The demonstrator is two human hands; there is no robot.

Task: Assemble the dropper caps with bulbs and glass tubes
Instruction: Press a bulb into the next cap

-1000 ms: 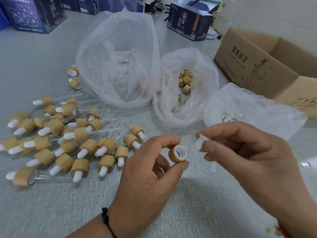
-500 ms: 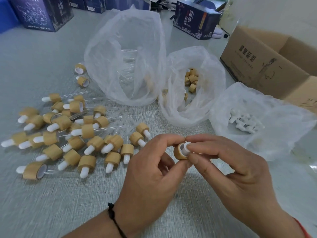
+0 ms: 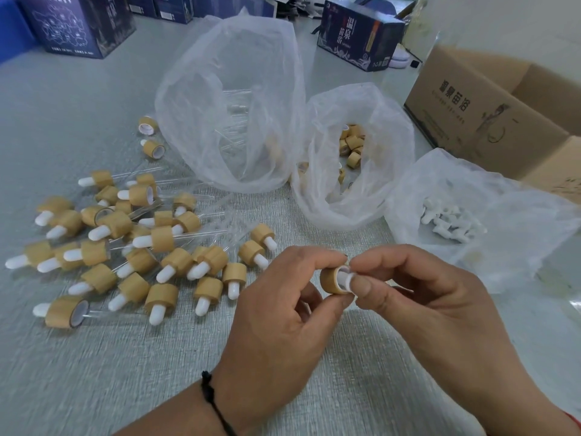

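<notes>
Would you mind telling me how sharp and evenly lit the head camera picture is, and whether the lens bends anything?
Head view: soft, even light, with only faint shadows under the left hand and right hand; the cap they hold is fairly sharp, while the table smears toward the lower left; wide-angle bending shows on the cardboard box; the clear bags veil their contents.

Tan wood-grain cap (image 3: 330, 281), white bulb (image 3: 347, 280), dark blue boxes (image 3: 358, 34), brown carton (image 3: 490, 118)

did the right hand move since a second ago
Yes. The right hand moved left, away from the bag of white bulbs, and now presses a bulb into the cap in the left hand.
</notes>
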